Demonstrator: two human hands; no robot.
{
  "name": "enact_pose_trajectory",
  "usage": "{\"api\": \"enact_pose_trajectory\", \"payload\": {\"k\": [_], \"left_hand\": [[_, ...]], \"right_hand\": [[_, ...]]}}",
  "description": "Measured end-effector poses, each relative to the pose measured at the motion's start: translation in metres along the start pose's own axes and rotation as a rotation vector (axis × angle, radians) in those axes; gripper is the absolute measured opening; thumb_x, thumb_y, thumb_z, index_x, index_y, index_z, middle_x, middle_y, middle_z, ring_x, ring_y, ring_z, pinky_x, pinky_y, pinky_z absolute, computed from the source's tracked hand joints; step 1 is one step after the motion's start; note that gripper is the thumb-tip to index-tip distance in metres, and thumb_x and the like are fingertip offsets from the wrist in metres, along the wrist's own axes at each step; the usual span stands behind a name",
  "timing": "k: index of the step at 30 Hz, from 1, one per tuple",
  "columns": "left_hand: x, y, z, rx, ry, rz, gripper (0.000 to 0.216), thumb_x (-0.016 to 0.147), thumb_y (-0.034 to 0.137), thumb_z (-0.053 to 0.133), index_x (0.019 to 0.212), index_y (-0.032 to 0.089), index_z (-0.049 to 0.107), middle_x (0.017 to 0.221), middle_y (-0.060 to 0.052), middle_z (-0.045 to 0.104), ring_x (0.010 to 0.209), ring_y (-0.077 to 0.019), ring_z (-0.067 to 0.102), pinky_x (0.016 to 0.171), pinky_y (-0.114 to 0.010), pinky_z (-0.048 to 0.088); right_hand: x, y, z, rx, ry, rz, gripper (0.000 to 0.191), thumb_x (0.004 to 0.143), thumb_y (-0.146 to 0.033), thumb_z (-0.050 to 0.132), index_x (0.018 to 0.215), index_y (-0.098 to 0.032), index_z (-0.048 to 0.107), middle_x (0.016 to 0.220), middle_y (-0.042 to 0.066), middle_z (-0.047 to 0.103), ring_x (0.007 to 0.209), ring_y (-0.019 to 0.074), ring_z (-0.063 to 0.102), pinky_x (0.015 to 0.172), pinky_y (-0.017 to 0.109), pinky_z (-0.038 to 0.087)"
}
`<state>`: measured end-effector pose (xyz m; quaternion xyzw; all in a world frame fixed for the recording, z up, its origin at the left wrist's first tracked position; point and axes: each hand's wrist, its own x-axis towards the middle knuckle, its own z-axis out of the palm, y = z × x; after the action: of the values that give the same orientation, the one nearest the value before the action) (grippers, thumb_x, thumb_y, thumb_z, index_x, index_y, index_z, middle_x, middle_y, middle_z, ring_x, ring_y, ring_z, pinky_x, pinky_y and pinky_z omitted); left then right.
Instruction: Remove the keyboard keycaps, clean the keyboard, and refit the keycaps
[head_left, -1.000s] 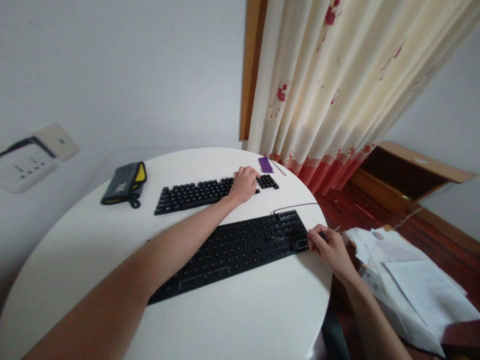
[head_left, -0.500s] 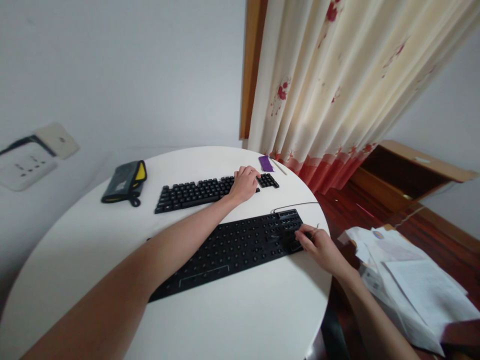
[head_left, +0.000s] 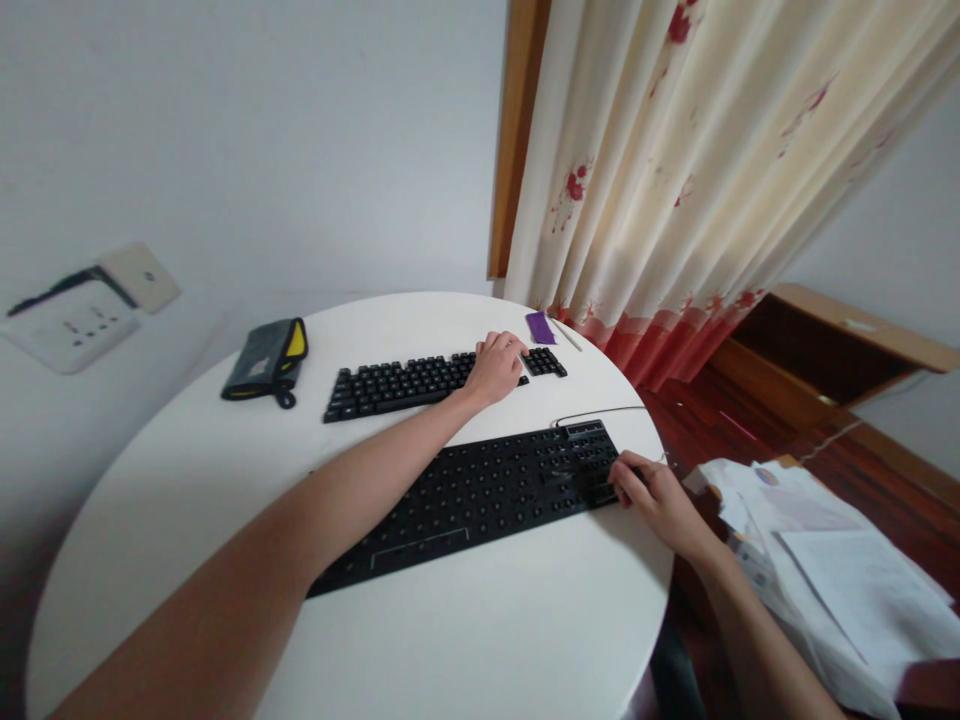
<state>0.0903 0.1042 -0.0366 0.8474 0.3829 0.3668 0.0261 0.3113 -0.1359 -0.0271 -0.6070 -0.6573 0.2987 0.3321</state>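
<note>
A black keyboard [head_left: 480, 485] with its keycaps off lies across the white round table, partly under my left forearm. Behind it, black keycaps [head_left: 397, 385] are laid out in keyboard order, with a number-pad block [head_left: 546, 362] at their right end. My left hand [head_left: 498, 366] rests over the keycaps beside that block, fingers reaching forward and slightly bent; its fingertips partly hide what they touch. At the keyboard's right end, my right hand [head_left: 646, 490] is closed in a pinch on a small tool, of which only thin wire ends show faintly behind the fingers.
A grey pouch with yellow lining [head_left: 264, 360] sits at the table's left back. A purple packet [head_left: 540, 328] and a thin pale stick [head_left: 565, 334] lie near the back right edge. The keyboard's cable [head_left: 600, 411] runs off the right edge, near papers [head_left: 847, 570].
The view has shifted slightly, moving everything a little right. My right hand stays at the keyboard's right end, its fingers slightly turned; my left hand remains over the keycaps.
</note>
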Motion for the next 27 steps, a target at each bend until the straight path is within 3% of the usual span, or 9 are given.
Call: {"api": "enact_pose_trajectory", "payload": {"k": [10,22,27], "left_hand": [[0.0,0.004,-0.005,-0.014,-0.028,0.032,0.028,0.085,0.007,0.046,0.1,0.021,0.064,0.11,-0.006,0.062,0.11,-0.0252,0.046,0.088,-0.041,0.038],[0.0,0.005,-0.005,-0.05,-0.023,0.046,0.03,0.086,0.007,0.045,0.103,0.022,0.064,0.111,-0.006,0.062,0.11,-0.0249,0.046,0.089,-0.041,0.037],[0.0,0.006,-0.006,-0.06,-0.018,0.043,0.03,0.086,0.007,0.046,0.103,0.022,0.065,0.11,-0.006,0.062,0.11,-0.0246,0.046,0.09,-0.04,0.036]], "right_hand": [[0.003,0.008,0.009,0.205,0.132,0.002,0.037,0.096,-0.043,0.047,0.069,-0.019,0.055,0.053,-0.003,0.048,0.051,0.0112,0.044,0.052,0.025,0.034],[0.004,0.01,0.016,0.281,0.206,0.024,0.038,0.095,-0.046,0.047,0.069,-0.019,0.054,0.054,-0.002,0.048,0.049,0.0121,0.043,0.048,0.026,0.032],[0.002,0.009,0.017,0.191,0.243,0.0,0.038,0.096,-0.045,0.042,0.069,-0.02,0.052,0.052,-0.003,0.046,0.048,0.0126,0.042,0.049,0.026,0.032]]}}
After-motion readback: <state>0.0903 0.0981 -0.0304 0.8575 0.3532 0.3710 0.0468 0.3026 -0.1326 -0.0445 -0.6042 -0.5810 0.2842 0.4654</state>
